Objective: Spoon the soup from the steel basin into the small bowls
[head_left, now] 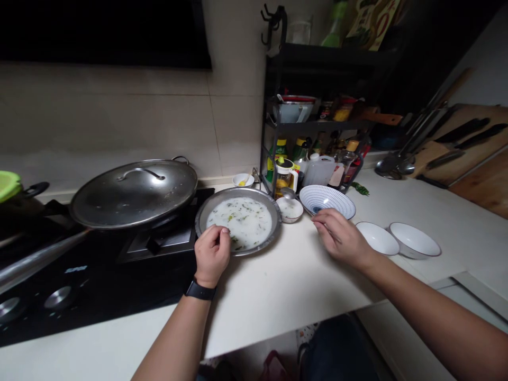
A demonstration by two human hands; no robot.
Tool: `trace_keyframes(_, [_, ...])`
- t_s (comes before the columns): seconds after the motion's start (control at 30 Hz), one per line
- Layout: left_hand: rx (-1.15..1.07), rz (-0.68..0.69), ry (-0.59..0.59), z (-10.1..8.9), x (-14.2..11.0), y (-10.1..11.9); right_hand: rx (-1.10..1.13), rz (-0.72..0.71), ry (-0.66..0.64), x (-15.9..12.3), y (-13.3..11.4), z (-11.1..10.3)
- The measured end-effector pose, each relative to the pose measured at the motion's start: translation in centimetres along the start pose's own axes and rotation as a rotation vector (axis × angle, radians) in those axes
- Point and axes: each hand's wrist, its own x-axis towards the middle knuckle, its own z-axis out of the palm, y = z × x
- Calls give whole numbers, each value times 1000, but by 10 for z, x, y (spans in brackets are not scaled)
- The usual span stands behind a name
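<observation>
Fingers (pixel 225 241) are curled on the left hand (pixel 211 257), pinched on the right hand (pixel 340 239) (anything held cannot be told); right of the domed lid (pixel 133 198), milky, green-flecked liquid (pixel 246 218) is contained in a grey basin (pixel 277 226).

The basin (pixel 201 216) looks dull metal, the lid (pixel 135 194) shiny metal, the countertop (pixel 273 288) smooth

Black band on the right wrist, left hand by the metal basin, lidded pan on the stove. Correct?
One slip: the head view shows the black band on the left wrist, not the right. The left hand is by the metal basin and the lidded pan is on the stove.
</observation>
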Motion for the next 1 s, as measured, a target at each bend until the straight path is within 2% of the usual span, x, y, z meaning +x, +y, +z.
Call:
trace_keyframes(0.07, [-2, -1, -1, 0, 0, -1, 115, 77, 81, 10, -9, 4])
trace_keyframes(0.13, [-4, -2, 1, 0, -1, -1, 195, 108, 101, 19, -18, 11])
trace_keyframes(0.27, [-2, 0, 4, 0, 0, -1, 281, 118, 5, 29, -28, 33])
trace_keyframes(0.37, [0, -3, 6, 0, 0, 0, 323, 206, -35, 29, -31, 50])
trace_keyframes(0.47, [-1, -12, 7, 0, 1, -1, 407, 396, -29, 29, -34, 62])
trace_keyframes(0.63, [1, -28, 6, 0, 0, 0, 696, 916, 60, 37, -33, 72])
trace_keyframes(0.73, [5, -31, 5, 0, 1, 1, 895, 1185, 171, 47, -28, 72])
trace_keyframes(0.83, [1, -27, 8, 0, 1, 1, 1064, 1302, 294, 54, -24, 69])
trace_keyframes(1.0, [2, -24, 9, 0, 1, 1, 1185, 1340, 366, 59, -24, 54])
